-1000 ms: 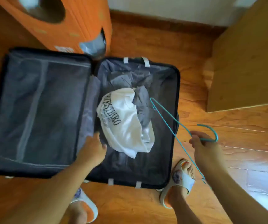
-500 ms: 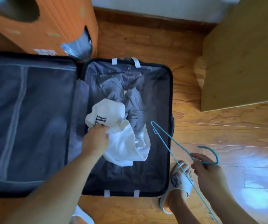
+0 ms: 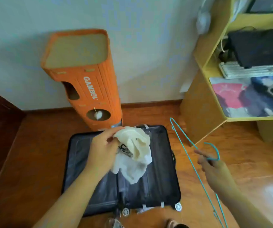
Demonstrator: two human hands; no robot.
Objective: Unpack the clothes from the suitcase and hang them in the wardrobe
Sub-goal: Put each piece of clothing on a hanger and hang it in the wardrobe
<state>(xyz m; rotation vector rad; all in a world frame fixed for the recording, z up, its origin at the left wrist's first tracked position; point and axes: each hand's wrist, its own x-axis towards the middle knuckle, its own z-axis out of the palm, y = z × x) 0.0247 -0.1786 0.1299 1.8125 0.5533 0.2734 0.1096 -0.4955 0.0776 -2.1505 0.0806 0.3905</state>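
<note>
A black suitcase (image 3: 170, 181) lies open on the wooden floor below me. My left hand (image 3: 102, 150) grips a bunched white T-shirt (image 3: 135, 160) with dark print, held up above the suitcase. To the right, my right hand (image 3: 212, 165) holds a thin teal wire hanger (image 3: 184, 139) by its hook, the hanger's long wire running down past my forearm. The inside of the suitcase is mostly hidden behind the shirt and my left arm.
A tall orange cardboard tower (image 3: 86, 76) marked GAMBOL stands against the wall behind the suitcase. A wooden shelf unit (image 3: 203, 89) with dark clothes, a keyboard and other items stands at the right. My feet in slippers show at the bottom edge.
My left hand has lifted the white T-shirt out of the suitcase. The view has risen, now showing the wall and shelves. My right hand has come up with the hanger.
</note>
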